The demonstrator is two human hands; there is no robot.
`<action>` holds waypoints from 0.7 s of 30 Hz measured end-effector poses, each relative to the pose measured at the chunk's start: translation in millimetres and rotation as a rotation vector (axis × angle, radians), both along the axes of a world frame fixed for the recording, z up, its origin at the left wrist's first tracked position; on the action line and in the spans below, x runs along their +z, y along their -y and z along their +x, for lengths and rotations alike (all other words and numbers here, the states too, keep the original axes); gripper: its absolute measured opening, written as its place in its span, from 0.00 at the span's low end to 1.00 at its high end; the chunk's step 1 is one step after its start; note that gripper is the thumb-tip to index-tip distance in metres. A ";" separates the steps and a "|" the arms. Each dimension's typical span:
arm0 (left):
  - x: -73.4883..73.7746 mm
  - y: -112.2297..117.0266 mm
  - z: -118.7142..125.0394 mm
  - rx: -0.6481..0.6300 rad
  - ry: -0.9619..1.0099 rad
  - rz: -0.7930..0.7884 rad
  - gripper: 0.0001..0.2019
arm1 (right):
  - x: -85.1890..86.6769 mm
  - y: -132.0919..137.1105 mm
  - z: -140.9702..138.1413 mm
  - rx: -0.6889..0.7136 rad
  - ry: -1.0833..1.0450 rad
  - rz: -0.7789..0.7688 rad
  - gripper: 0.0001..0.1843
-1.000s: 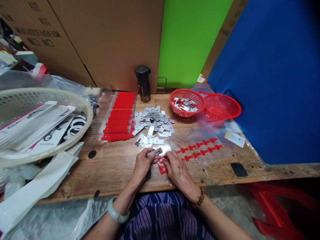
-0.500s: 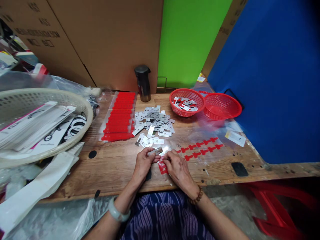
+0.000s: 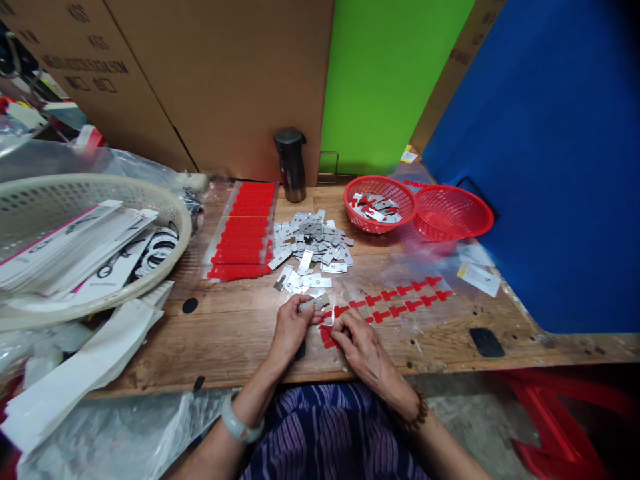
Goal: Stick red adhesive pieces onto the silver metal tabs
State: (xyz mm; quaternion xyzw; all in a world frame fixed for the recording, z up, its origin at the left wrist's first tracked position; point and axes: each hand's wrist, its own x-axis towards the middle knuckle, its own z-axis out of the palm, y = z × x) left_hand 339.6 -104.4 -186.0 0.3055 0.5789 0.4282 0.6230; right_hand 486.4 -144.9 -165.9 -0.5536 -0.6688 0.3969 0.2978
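My left hand (image 3: 293,327) pinches a small flat silver plate (image 3: 316,304) between thumb and fingers, just over the table. Close beside it, my right hand (image 3: 361,347) has its thumb and forefinger pressed together at the near end of a clear sheet with two rows of red T-shaped stickers (image 3: 397,311). What those fingertips hold is hidden. Beyond my hands lies a loose pile of similar silver plates (image 3: 313,240). Left of the pile are stacked sheets of red stickers (image 3: 243,230).
A red basket (image 3: 377,225) holds plates with red pieces; another red basket (image 3: 453,230) adjoins it. A dark bottle (image 3: 291,167) stands at the back. On the left, a large pale basket (image 3: 183,233) contains printed cards. A blue panel (image 3: 550,180) rises on the right.
My right hand has shifted slightly right and down from the left hand, uncovering more of the red stickers. The left hand keeps the plate. The view has moved a little.
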 end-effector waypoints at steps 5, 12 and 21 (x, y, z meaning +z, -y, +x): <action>2.5 0.4 -0.7 -0.008 0.011 0.003 0.08 | 1.2 3.9 7.1 0.028 -0.140 -0.045 0.07; 16.6 5.2 -6.4 -0.095 0.143 -0.122 0.10 | 6.6 6.1 19.3 -0.083 -0.284 -0.091 0.03; 44.6 23.1 -8.8 -0.184 0.327 -0.282 0.14 | 22.7 1.7 16.3 -0.185 -0.165 0.019 0.05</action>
